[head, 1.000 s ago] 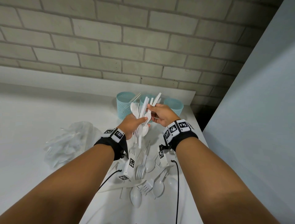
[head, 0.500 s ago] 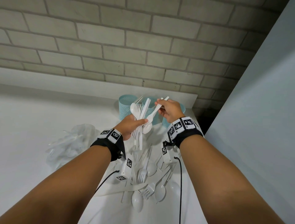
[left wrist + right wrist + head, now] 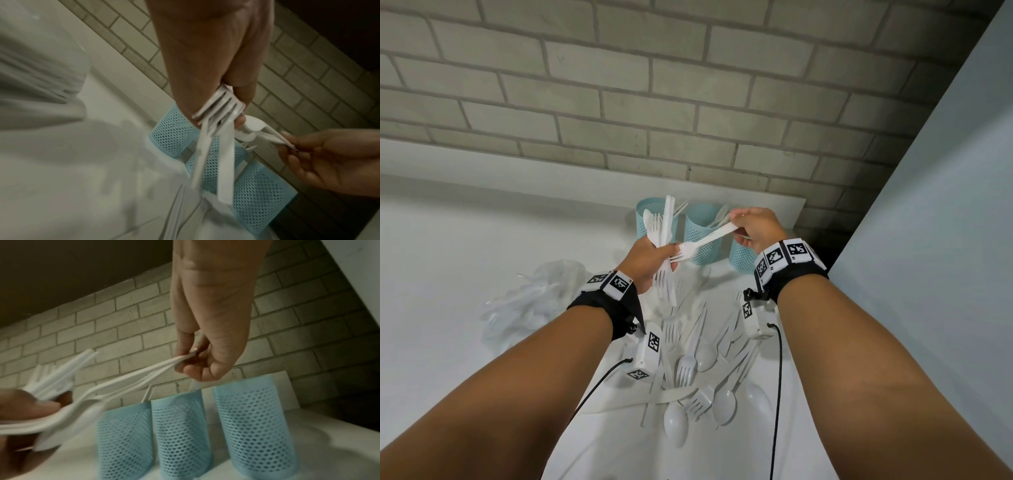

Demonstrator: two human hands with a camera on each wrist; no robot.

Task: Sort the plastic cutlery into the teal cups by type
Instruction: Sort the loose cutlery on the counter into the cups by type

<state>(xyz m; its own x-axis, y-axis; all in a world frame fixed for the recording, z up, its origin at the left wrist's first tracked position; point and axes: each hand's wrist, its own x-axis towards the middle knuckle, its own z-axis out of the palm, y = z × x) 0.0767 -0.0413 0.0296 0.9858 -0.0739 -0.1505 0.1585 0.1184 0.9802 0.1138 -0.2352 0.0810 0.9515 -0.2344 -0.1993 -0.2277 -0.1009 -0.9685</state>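
My left hand (image 3: 659, 255) grips an upright bundle of white plastic cutlery (image 3: 665, 233), forks and knives mixed, above the counter; the left wrist view shows the bundle (image 3: 218, 105) packed in the fist. My right hand (image 3: 738, 228) pinches the handle ends of two white spoons (image 3: 705, 240), whose bowls still touch the bundle. The spoons (image 3: 127, 384) slant down leftward from the right fingers (image 3: 186, 365). Three teal mesh cups stand behind at the wall: left cup (image 3: 650, 219), middle cup (image 3: 702, 240), right cup (image 3: 741, 257). White handles stick out of the left and middle cups.
Loose forks, spoons and knives (image 3: 698, 366) lie in a heap on the white counter (image 3: 482, 246) below my wrists. A crumpled clear plastic bag (image 3: 534, 301) lies to the left. A pale panel (image 3: 928, 240) bounds the right side and a brick wall (image 3: 654, 85) rises behind.
My right hand has moved right and slightly back, drawing the spoons sideways out of the bundle. My left hand keeps its grip, now in front of the left cup.
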